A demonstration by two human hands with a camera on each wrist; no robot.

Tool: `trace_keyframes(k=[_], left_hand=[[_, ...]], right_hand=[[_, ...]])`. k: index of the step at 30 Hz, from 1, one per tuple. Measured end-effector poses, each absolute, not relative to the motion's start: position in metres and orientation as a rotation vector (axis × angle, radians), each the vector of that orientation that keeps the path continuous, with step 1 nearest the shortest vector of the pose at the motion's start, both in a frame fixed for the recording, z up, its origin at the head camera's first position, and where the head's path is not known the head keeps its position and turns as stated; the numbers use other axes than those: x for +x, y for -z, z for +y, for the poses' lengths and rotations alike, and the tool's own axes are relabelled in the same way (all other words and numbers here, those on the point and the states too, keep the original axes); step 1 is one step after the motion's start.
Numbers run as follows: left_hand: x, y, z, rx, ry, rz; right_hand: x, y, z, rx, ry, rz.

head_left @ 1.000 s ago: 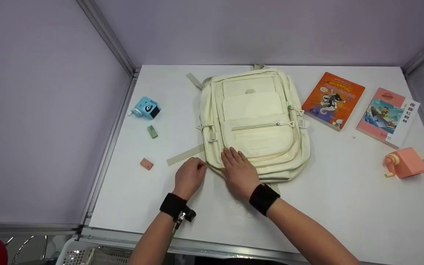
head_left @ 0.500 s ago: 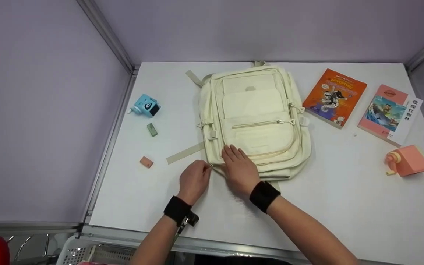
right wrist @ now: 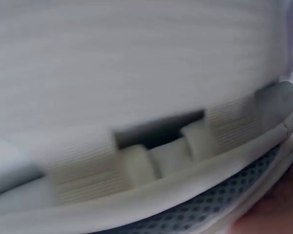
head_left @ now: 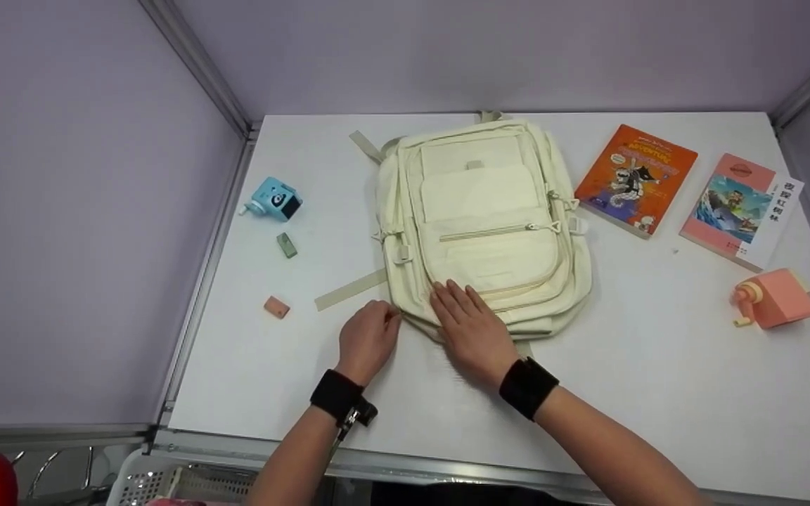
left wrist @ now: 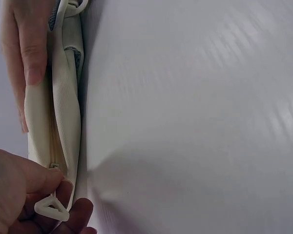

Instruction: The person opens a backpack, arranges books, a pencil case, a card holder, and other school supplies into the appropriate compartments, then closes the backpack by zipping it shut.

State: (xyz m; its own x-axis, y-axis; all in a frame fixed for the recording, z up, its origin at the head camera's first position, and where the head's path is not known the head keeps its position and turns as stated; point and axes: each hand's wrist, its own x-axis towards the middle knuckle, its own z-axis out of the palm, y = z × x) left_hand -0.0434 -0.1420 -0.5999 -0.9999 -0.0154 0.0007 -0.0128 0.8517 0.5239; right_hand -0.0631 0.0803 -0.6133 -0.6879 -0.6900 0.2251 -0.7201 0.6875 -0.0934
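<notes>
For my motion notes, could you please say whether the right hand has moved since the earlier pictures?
Yes: in the head view, the right hand has shifted slightly right and down the frame, against the orange book.

Compared with a second ago, the left hand (head_left: 368, 341), with the zipper pull (left wrist: 44, 204) between its fingers, is sitting slightly further right at the lower left corner of the backpack (head_left: 482, 197). Since half a second ago, the right hand (head_left: 475, 337) is shifting rightward along the lower edge and a little toward the person. The head view is drifting, and the desk (head_left: 658, 393) is appearing higher.
</notes>
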Motion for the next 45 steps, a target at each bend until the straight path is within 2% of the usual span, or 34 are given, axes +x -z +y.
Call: trace_keyframes(k=[36, 45], left_hand=[[-0.033, 0.596, -0.123, -0.034, 0.941, -3.020], [-0.035, 0.603, -0.129, 0.034, 0.926, -3.004]], right_hand=[[-0.063, 0.621, 0.082, 1.105, -0.257, -2.735], [-0.063, 0.615, 0.071, 1.028, -0.302, -2.830]])
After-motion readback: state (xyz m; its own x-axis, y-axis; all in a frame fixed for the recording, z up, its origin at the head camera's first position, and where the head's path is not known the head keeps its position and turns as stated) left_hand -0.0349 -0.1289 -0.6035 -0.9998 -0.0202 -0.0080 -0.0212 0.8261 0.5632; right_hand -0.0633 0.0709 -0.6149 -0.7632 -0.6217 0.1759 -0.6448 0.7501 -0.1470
